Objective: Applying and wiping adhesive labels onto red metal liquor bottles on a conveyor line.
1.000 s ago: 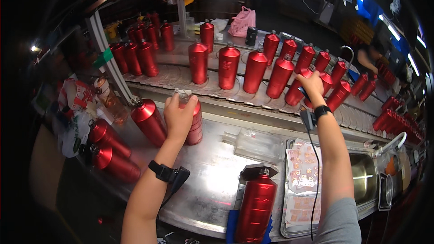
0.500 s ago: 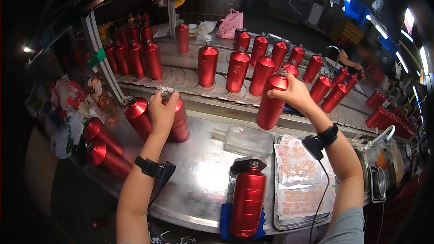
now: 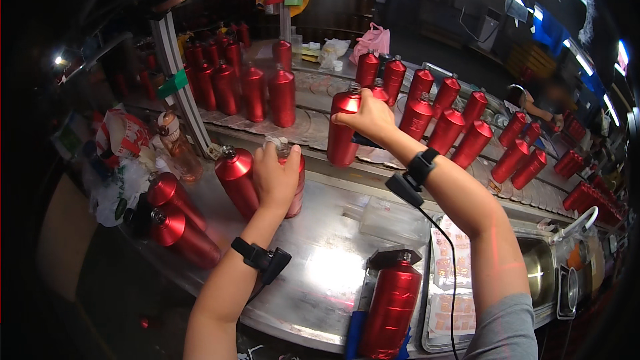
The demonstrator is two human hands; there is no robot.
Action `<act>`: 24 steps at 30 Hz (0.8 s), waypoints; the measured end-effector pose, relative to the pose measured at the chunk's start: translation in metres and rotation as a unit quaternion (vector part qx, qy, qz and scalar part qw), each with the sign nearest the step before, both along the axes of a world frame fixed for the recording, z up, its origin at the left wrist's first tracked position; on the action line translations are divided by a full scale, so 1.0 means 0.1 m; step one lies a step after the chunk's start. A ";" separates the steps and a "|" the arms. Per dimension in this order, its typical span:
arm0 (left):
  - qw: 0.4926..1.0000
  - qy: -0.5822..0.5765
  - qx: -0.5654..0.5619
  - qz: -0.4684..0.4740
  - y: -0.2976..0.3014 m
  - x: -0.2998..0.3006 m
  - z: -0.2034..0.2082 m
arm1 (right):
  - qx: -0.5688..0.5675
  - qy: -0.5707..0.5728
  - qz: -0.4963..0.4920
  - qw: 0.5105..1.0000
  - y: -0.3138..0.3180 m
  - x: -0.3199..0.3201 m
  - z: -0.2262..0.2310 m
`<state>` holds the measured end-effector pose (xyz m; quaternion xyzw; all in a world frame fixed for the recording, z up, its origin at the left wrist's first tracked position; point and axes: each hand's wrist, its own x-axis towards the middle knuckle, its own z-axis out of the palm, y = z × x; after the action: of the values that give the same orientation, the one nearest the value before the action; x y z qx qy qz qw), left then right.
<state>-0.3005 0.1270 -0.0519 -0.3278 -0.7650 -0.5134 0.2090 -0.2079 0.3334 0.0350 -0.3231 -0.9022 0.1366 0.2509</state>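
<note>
My right hand (image 3: 368, 115) is closed round the upper part of a red bottle (image 3: 343, 135), which it holds upright at the near edge of the conveyor (image 3: 313, 135). Over the steel table (image 3: 280, 277), the fingers of my left hand (image 3: 275, 175) are wrapped about the neck of another red bottle (image 3: 297, 190); part of that bottle is hidden behind the hand. Beside it on the left stands a red bottle (image 3: 239, 183) with a dark threaded neck. Nearer me, a red bottle (image 3: 393, 307) lies tilted on a blue cloth (image 3: 357, 335).
Several red bottles (image 3: 281, 99) stand along the conveyor. Two more (image 3: 183, 237) lean at the table's left edge, by plastic bags (image 3: 113, 190). A clear glass bottle (image 3: 393, 217) and a tray of printed sheets (image 3: 443, 313) lie right. A metal post (image 3: 187, 100) rises at left.
My right hand has carried its bottle left and away from me, to the conveyor's edge. Conveyor bottles have shifted left. My left hand stays on its bottle's neck. The view has turned slightly.
</note>
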 end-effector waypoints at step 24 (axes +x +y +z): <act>0.999 -0.005 0.025 -0.021 0.10 -0.28 -0.14 | -0.023 -0.032 -0.047 0.998 1.14 0.16 -0.41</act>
<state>-0.3286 0.1375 -0.0661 -0.3359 -0.7459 -0.5384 0.2021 -0.1922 0.4469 -0.0059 -0.3751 -0.8901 0.1350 0.2209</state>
